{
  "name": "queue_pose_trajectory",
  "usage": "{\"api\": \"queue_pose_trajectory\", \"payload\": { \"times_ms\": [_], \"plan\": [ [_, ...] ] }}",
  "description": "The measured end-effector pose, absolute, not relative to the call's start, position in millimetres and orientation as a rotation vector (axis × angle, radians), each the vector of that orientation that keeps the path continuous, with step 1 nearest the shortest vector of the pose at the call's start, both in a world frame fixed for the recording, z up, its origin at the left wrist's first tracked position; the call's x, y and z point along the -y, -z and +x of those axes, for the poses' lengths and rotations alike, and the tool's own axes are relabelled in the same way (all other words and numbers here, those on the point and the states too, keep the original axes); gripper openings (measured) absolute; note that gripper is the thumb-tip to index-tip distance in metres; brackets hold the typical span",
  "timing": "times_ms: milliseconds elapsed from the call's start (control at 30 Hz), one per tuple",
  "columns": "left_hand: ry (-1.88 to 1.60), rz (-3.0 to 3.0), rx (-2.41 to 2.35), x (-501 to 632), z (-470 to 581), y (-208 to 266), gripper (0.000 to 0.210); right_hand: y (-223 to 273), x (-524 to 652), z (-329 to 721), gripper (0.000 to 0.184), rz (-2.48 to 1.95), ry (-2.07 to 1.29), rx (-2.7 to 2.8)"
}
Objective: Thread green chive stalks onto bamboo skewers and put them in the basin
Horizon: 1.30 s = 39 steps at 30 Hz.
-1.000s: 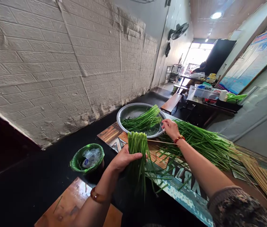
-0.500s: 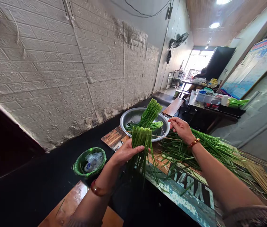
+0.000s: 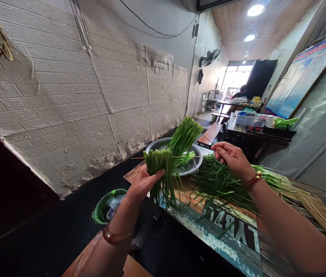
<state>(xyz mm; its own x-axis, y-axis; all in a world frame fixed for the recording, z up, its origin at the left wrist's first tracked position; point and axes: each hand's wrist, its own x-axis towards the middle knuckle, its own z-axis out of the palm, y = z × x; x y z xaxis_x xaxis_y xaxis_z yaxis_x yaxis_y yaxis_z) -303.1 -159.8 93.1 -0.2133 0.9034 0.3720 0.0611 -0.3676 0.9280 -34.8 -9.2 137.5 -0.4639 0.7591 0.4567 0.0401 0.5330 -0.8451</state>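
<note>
My left hand point(image 3: 144, 182) is closed around a bunch of green chives point(image 3: 160, 161), cut stem ends up and leaves hanging down. A thin skewer point(image 3: 187, 156) runs crosswise through the stems near the top, its tip showing beyond the bunch on the left. My right hand point(image 3: 230, 157) pinches near the skewer's right end. Behind the bunch stands a metal basin point(image 3: 153, 145), where another bundle of chives point(image 3: 184, 134) leans with stem ends up. Thin sticks project from the chives at the basin.
Loose chives point(image 3: 223, 177) lie on the worn table point(image 3: 209, 234) under my right arm, with a pile of skewers point(image 3: 324, 215) at the right. A green-lined bin point(image 3: 98, 209) stands low left. A bench point(image 3: 211, 132), a cluttered table and a seated person point(image 3: 240, 92) are farther back.
The held chives have moved left and slightly up. The skewer's tip now sticks out on the bunch's left side. My right hand has moved a little to the right.
</note>
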Motion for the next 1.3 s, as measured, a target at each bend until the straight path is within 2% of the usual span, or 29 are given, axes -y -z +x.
{"api": "queue_pose_trajectory", "payload": {
  "times_ms": [167, 400, 600, 833, 1033, 1100, 1300],
  "plan": [
    [-1.651, 1.651, -1.281, 164.1, -291.9, -117.4, 0.026, -146.3, 24.4, -12.0, 0.030, -0.627, -0.995, 1.931],
    [-1.675, 1.863, -1.319, 171.6, -263.5, -149.9, 0.041, -153.5, 46.6, 21.9, 0.029, -0.595, -0.979, 2.009],
    [-1.520, 1.911, -1.206, 163.3, -244.7, -154.1, 0.023, -163.8, 69.9, 39.8, 0.027, -0.541, -0.910, 2.168],
    [-1.463, 1.618, -1.132, 156.9, -223.5, -142.6, 0.026, -163.7, 75.3, 52.6, 0.022, -0.516, -0.618, 2.255],
    [-1.513, 1.494, -1.015, 148.8, -214.9, -135.0, 0.047, -158.7, 76.8, 61.5, 0.016, -0.491, -0.253, 2.324],
    [-1.504, 1.484, -0.985, 145.8, -213.2, -132.8, 0.052, -155.9, 77.8, 62.0, 0.017, -0.542, -0.305, 2.348],
    [-1.472, 1.493, -0.951, 136.7, -216.1, -126.1, 0.067, -151.4, 89.9, 58.3, 0.031, -0.719, -0.786, 2.445]
  ]
}}
